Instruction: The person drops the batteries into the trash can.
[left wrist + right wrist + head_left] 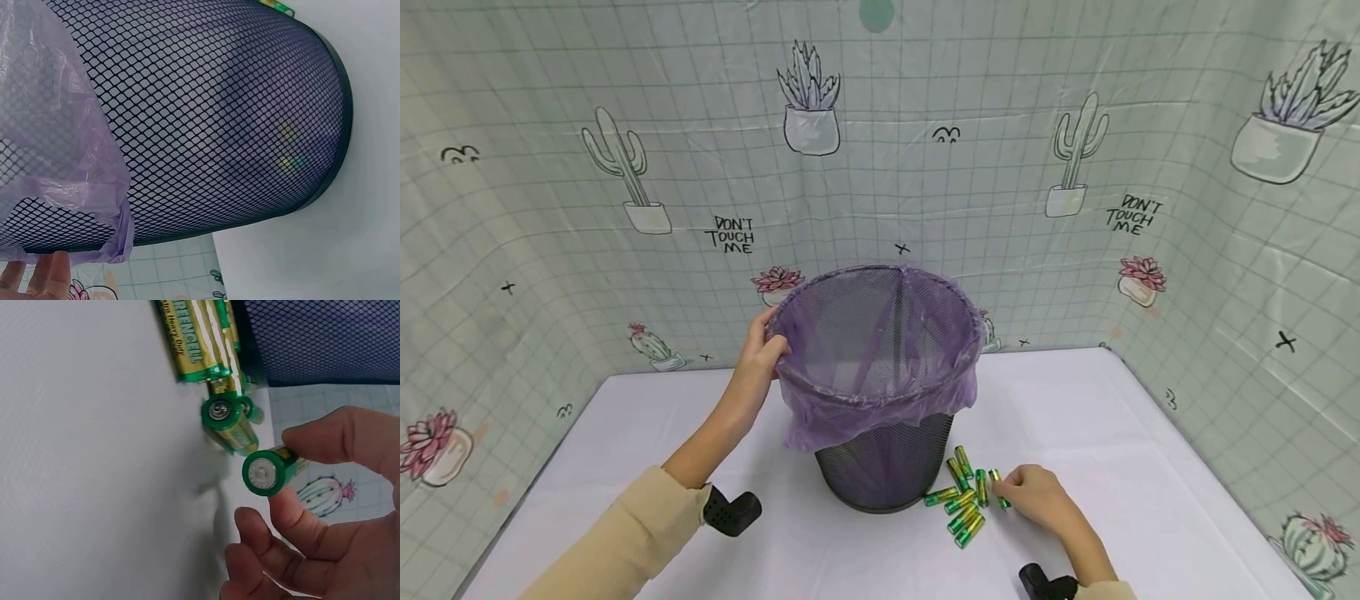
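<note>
Left hand point(762, 350): we're gripping the lined rim point(865, 401)
Right hand point(1036, 495): our fingers point(312, 534) are pinching a battery point(265, 473)
Other batteries point(961, 502): lying beside the bin point(887, 467)

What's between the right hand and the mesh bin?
In the head view, a cluster of green-and-yellow batteries lies on the white table between the right hand and the mesh bin.

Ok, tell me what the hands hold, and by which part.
Left hand: the mesh bin, by its rim, where the purple liner folds over. Right hand: one battery, pinched by its sides.
</note>
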`<state>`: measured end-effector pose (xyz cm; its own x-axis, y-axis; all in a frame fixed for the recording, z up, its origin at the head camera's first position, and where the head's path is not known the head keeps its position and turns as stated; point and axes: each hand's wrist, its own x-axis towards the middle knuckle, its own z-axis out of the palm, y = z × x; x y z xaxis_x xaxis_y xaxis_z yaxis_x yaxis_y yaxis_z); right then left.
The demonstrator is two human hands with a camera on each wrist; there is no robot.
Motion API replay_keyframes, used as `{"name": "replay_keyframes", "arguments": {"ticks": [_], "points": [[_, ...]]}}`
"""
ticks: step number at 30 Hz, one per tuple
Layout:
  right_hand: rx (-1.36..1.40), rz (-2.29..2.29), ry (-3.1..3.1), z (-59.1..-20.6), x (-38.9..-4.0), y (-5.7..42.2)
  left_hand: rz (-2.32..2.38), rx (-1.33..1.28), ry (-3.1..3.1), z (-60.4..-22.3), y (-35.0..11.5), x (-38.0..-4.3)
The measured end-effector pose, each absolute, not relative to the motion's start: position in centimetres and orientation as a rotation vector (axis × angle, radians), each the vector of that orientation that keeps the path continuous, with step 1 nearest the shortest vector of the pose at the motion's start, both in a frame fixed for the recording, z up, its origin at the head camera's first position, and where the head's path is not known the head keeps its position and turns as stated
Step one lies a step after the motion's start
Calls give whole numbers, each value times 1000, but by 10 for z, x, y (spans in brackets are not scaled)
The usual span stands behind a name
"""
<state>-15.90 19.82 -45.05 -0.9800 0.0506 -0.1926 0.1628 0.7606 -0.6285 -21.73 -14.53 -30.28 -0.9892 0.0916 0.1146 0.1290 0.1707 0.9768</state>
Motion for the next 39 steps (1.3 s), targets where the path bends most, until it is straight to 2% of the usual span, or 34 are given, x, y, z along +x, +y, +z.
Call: {"name": "replay_keyframes", "arguments": {"ticks": [10,27,39], "points": [[109,-1248,2785,-422,-160,198,-1960,-232,-2396,-305,-146,-218],[-115,-1437,2941,-342,-154,197,-1962,-218,-2402,-303,-146,-218],[-413,-1562,3116,-286,-154,176,-1942,-239,-2412,-306,-147,-219]]}}
